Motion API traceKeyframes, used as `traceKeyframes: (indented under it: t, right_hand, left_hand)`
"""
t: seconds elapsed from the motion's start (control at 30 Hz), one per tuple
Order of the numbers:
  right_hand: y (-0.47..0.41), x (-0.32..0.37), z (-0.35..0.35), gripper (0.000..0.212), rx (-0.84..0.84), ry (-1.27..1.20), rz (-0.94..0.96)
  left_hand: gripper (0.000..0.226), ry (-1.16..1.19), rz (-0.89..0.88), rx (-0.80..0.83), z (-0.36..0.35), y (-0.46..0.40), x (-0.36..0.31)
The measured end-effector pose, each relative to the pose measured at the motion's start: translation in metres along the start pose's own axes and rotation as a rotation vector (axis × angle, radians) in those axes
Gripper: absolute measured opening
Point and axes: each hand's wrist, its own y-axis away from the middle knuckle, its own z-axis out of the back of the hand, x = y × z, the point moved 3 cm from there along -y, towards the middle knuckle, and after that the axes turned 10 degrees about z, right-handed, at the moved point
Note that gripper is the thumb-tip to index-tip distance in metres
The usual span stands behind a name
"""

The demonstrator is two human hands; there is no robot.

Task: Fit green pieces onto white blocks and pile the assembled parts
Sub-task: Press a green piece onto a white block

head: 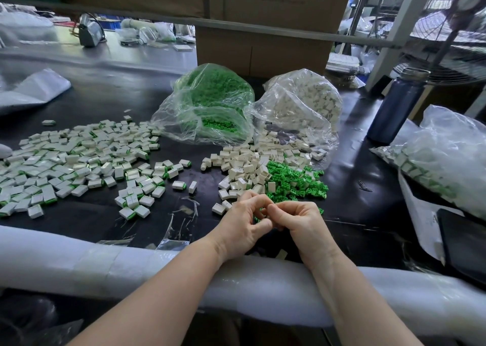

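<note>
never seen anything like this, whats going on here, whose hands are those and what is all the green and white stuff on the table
There is no machine here. One camera, worn on a person's head, looks down at their own two bare hands. The left hand and right hand meet near the table's edge, fingers curled round small green pieces; exactly what they are joining is hidden. On the dark table lie loose white blocks beside a heap of loose green pieces, both spilled from two clear bags: the bag of green pieces and the bag of white blocks. To the left spreads the pile of assembled parts, white with green edges. A dark bottle stands on the right.
</note>
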Motion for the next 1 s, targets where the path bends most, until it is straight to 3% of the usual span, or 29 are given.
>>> traceKeyframes:
  t: [0.53, 0.7, 0.83, 1.0]
  right_hand:
    - [-0.0007, -0.0011, 0.0015, 0.027, -0.020, 0.005, -0.002]
    - [-0.0018, -0.0036, 0.0001, 0.018, -0.041, 0.033, 0.017]
    - [-0.0027, -0.0024, -0.0016, 0.036, -0.053, 0.110, 0.049]
    - [-0.0024, -0.0016, 0.0046, 0.004, -0.164, 0.093, 0.069]
  left_hand:
    - [0.017, -0.003, 0.000, 0.025, -0.0003, -0.0004, 0.0011]
    - [0.013, 0.029, -0.004, -0.001, 0.0000, -0.0014, 0.0034]
    - [0.008, 0.068, 0.005, -0.050, 0.0024, -0.0017, 0.0048]
    - [0.010, 0.057, 0.062, -0.107, 0.0041, -0.0037, 0.0090]
